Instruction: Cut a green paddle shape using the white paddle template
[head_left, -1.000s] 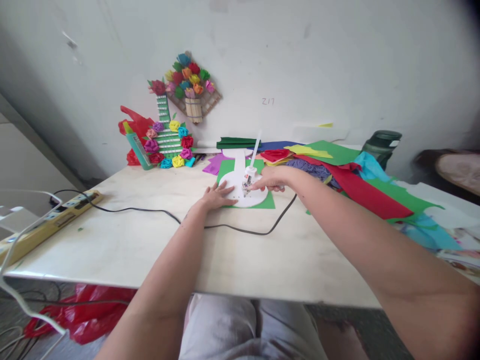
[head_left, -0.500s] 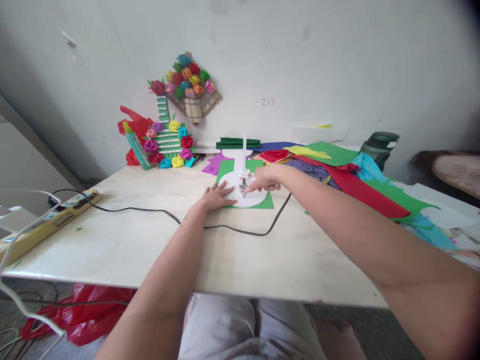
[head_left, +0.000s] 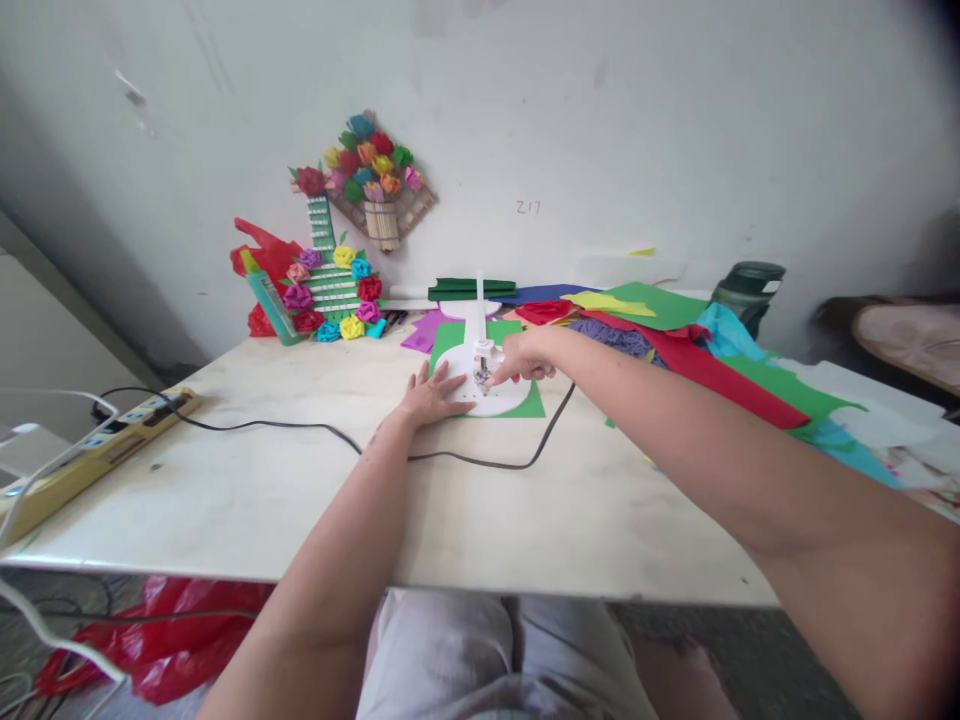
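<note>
A white guitar-shaped cutout [head_left: 491, 404] lies on a sheet of green paper [head_left: 534, 404] on the table. My left hand [head_left: 431, 395] rests flat with its fingers spread, pressing the cutout's left edge. My right hand [head_left: 525, 358] is closed around a white corded glue gun [head_left: 486, 350], held upright over the middle of the cutout. A pale stick [head_left: 481, 290] rises above it. The gun's tip and the fingers round its grip are partly hidden. A black cord [head_left: 480, 460] runs from the right hand across the table in front of the paper.
A yellow power strip [head_left: 97, 450] lies at the left edge. Behind stand a green glue bottle [head_left: 270, 298], a flower-trimmed guitar model [head_left: 334, 285] and a flower basket craft [head_left: 382, 222]. Coloured paper [head_left: 720, 375] and a dark bottle [head_left: 746, 295] are at the right.
The whole view has shifted slightly. My hands, the glue gun and the cutout keep nearly the same places relative to each other.
</note>
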